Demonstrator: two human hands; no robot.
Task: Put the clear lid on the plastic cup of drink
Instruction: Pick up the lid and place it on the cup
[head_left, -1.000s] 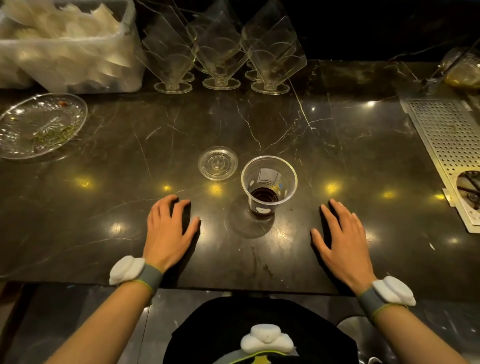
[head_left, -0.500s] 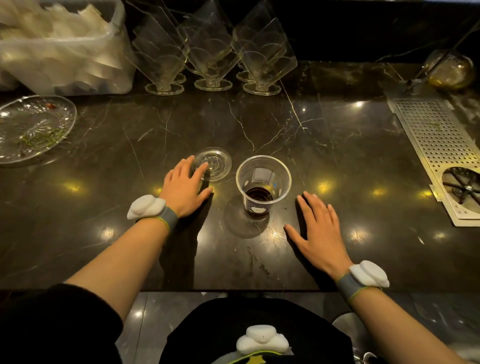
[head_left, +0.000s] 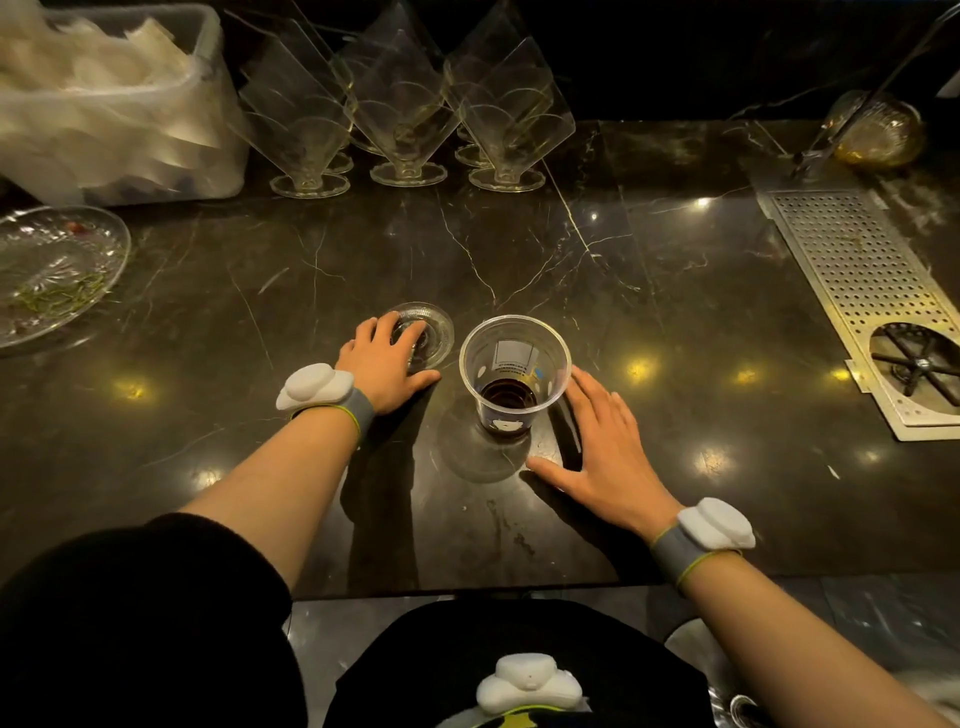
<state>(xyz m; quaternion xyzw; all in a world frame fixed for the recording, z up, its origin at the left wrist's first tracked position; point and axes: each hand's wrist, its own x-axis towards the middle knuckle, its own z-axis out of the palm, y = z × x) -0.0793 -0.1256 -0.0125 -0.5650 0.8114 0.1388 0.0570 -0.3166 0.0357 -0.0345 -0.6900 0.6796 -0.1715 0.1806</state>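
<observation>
Clear round plastic lid (head_left: 427, 332) is lying flat on the dark marble desk (head_left: 675, 322); left hand (head_left: 382, 358) fingers are curling over it for pickup, while right hand (head_left: 605, 452), released, is bracing beside the clear plastic cup of dark drink (head_left: 514, 371).

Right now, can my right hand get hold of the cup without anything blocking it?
Probably yes. The right hand lies open on the counter right beside the cup, nothing between them; the left hand is over on the lid.
</observation>
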